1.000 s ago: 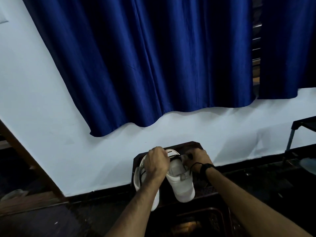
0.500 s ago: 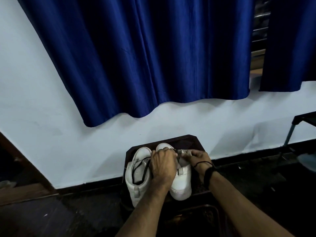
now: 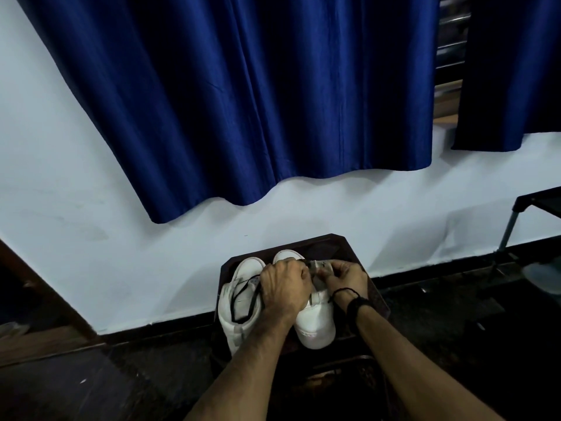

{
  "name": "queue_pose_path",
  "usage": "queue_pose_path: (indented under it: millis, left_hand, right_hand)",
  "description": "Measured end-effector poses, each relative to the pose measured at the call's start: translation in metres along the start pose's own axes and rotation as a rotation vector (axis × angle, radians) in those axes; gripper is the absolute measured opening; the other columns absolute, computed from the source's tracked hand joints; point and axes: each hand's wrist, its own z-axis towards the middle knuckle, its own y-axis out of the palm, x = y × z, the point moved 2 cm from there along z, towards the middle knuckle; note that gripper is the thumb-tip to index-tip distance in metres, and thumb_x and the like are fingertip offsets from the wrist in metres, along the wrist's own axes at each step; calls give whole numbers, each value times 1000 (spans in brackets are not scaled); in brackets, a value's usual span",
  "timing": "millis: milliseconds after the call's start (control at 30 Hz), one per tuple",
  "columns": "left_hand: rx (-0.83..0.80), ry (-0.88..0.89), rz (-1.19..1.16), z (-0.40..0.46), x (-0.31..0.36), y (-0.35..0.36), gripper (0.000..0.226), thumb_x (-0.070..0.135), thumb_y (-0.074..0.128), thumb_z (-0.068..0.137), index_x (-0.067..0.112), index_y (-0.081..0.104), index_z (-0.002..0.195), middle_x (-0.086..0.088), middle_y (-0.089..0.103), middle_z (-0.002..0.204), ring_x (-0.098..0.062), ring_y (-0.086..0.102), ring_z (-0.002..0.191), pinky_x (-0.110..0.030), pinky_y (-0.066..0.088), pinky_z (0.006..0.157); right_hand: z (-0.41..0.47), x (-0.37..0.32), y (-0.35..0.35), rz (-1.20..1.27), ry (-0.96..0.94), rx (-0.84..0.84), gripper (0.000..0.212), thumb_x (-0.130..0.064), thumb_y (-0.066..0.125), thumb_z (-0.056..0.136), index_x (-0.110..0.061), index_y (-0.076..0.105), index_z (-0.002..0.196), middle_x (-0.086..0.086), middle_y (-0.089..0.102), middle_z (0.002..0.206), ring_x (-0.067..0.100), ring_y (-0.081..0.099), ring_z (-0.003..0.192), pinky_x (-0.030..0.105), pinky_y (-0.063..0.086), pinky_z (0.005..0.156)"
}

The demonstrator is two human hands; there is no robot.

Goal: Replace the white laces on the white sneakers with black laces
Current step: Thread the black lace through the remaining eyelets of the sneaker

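Note:
Two white sneakers stand side by side on a small dark wooden table point(image 3: 349, 247) against the wall. The left sneaker point(image 3: 239, 302) has a loose black lace point(image 3: 243, 302) looped across its top. Over the right sneaker point(image 3: 315, 323), my left hand point(image 3: 285, 287) is curled and grips its upper part. My right hand point(image 3: 346, 276) pinches a black lace end at the eyelets near the shoe's far end. Both hands hide most of that shoe's lacing.
A white wall with a dark skirting runs behind the table, and blue curtains point(image 3: 258, 101) hang above. A metal-legged stand point(image 3: 516, 220) is at the right. Dark floor surrounds the table; a wooden frame point(image 3: 39, 287) slants at the left.
The right sneaker has been set down flat beside the left one, and both hands have stayed on it. The view has tilted slightly, bringing the table higher in the frame.

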Motion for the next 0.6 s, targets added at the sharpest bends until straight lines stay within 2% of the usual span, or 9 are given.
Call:
queue_pose_path:
  millis: [133, 233, 267, 400, 600]
  left_hand:
    - [-36, 1, -12, 0, -1, 1, 22, 30, 57, 83, 18, 66, 67, -6, 68, 71, -31, 64, 68, -35, 43, 60]
    - [11, 26, 19, 0, -1, 2, 18, 29, 66, 77, 19, 64, 62, -1, 65, 64, -27, 63, 59, -32, 43, 55]
    - [29, 30, 20, 1, -1, 3, 17, 29, 67, 76, 20, 64, 62, 0, 66, 64, -26, 63, 59, -32, 44, 55]
    - [-65, -30, 48, 2, -2, 9, 25, 37, 56, 83, 19, 68, 69, -4, 69, 72, -27, 65, 69, -35, 46, 65]
    - [-27, 169, 105, 9, 0, 0, 19, 26, 69, 69, 16, 62, 54, -2, 62, 56, -23, 59, 54, -29, 42, 58]
  right_hand:
    - [-2, 0, 1, -6, -18, -2, 6, -21, 73, 79, -21, 77, 83, -3, 74, 74, 13, 68, 76, 32, 57, 72]
    - [-2, -1, 0, 12, -2, -4, 7, -21, 73, 80, -21, 78, 85, -3, 74, 74, 12, 68, 75, 36, 59, 70]
    - [-3, -1, 0, 15, 1, -3, 6, -22, 73, 80, -22, 78, 84, -3, 73, 73, 12, 67, 73, 37, 59, 69]
    - [-3, -1, 0, -3, 0, -5, 5, -24, 74, 79, -22, 77, 82, -3, 74, 74, 16, 69, 78, 34, 58, 69]
    - [-9, -6, -3, -141, -96, 23, 18, -24, 67, 80, -24, 76, 95, 1, 75, 88, 21, 67, 87, 26, 53, 76]
